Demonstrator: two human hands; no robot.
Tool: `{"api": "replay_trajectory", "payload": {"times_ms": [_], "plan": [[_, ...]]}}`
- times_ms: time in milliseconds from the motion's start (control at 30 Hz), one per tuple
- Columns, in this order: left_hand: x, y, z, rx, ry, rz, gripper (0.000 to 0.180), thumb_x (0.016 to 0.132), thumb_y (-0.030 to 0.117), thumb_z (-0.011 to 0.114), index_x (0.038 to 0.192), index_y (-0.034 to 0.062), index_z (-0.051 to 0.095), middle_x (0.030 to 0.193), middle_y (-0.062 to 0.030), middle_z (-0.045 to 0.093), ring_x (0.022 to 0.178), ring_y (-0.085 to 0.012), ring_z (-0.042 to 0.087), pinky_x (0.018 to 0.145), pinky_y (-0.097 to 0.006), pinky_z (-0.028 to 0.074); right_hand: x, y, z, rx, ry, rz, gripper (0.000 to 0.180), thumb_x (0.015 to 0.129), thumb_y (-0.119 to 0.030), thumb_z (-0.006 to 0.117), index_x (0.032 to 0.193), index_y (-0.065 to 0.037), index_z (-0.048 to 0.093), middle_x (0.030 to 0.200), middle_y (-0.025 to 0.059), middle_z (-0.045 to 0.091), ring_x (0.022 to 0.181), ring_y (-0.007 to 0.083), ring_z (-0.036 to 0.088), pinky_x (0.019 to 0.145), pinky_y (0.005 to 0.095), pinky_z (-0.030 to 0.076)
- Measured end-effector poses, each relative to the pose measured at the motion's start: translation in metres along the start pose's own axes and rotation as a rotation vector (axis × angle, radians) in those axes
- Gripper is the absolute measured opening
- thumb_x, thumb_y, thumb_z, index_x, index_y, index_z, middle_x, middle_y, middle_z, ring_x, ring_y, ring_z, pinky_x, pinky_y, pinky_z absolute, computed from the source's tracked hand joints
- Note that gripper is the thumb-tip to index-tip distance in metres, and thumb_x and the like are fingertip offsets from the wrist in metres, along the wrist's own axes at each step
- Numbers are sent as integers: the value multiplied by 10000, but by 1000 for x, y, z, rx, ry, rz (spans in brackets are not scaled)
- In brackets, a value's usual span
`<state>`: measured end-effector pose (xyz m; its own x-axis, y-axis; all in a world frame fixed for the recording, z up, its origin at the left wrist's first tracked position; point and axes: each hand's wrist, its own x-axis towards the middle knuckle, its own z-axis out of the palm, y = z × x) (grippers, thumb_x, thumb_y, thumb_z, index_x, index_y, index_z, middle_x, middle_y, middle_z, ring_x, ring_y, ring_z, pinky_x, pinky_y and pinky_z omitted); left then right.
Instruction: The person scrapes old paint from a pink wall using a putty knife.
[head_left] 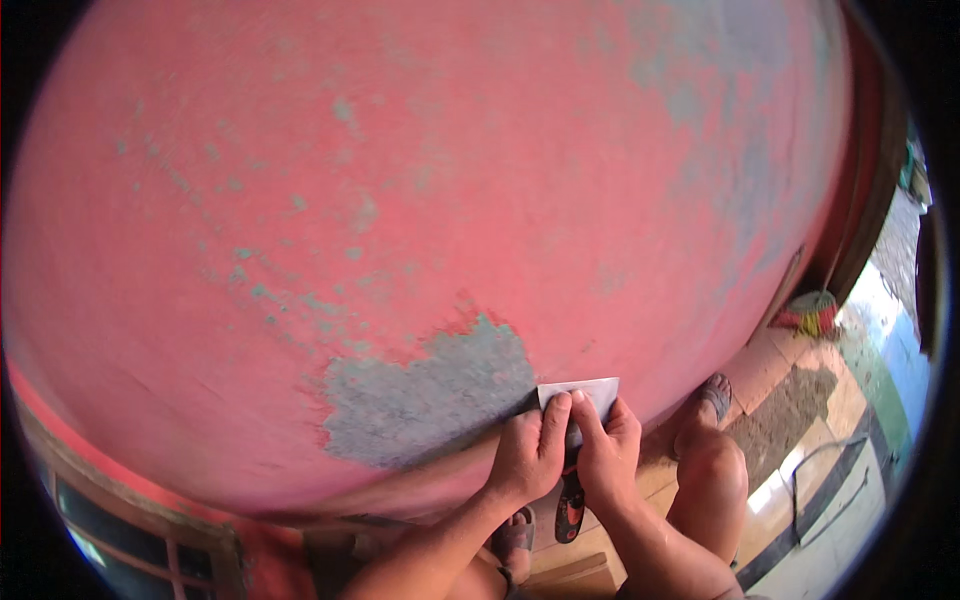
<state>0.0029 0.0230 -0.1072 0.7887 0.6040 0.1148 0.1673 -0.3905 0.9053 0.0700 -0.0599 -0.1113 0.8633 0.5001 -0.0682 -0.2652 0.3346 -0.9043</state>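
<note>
Both hands, the left hand (528, 452) and right hand (606, 448), are clamped around a flat metal scraper with a black-and-red handle (578, 400), its blade pressed to the pink painted wall (480, 170). A grey scraped patch of bare plaster (425, 400) lies just left of the blade; judging by this, most paint remains.

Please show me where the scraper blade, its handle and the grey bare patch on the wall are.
scraper blade (592, 391): head view, flat metal face.
scraper handle (570, 510): head view, lower end.
grey bare patch (430, 395): head view, its middle.
</note>
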Motion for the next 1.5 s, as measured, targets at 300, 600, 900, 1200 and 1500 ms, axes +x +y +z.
{"api": "replay_trajectory", "payload": {"times_ms": [300, 600, 900, 1200, 1500], "plan": [[1, 24, 9, -285, 69, 161, 459, 1060, 311, 370, 810, -25, 559, 614, -16, 498, 619, -78, 464, 533, -304, 386, -1, -36, -2, -54, -70, 10, 197, 947, -184, 640, 954, 12, 615, 848, 15, 652, 743, 56, 552, 665, 235, 465], [4, 47, 21, -484, 144, 97, 440, 1058, 337, 388, 896, -14, 598, 752, 13, 539, 743, -58, 471, 625, -272, 406, 13, -83, -4, -246, -231, -4, 197, 901, -148, 651, 984, 21, 592, 805, 29, 633, 756, 82, 576, 673, 257, 487], [-2, -11, 56, -316, 265, 4, 492, 1019, 428, 395, 1076, 3, 637, 984, -148, 667, 933, -201, 606, 826, -368, 474, 12, -22, -27, -114, -240, -88, 186, 941, -209, 622, 925, -36, 557, 646, 10, 542, 481, 102, 480, 405, 247, 368], [-1, 5, 73, -671, 296, 86, 369, 1051, 318, 419, 1055, 6, 616, 969, -31, 611, 945, -90, 522, 808, -276, 451, 14, -32, -22, -144, -134, -210, 195, 949, -159, 584, 1006, 25, 613, 901, 51, 656, 787, 124, 592, 679, 280, 485], [11, 32, 52, -467, 332, 81, 485, 1071, 340, 307, 1038, -45, 600, 990, -97, 646, 930, -164, 581, 817, -311, 474, 42, -61, -10, -327, -211, -162, 192, 920, -155, 646, 944, 31, 608, 860, 33, 649, 795, 83, 556, 714, 258, 473]]}}
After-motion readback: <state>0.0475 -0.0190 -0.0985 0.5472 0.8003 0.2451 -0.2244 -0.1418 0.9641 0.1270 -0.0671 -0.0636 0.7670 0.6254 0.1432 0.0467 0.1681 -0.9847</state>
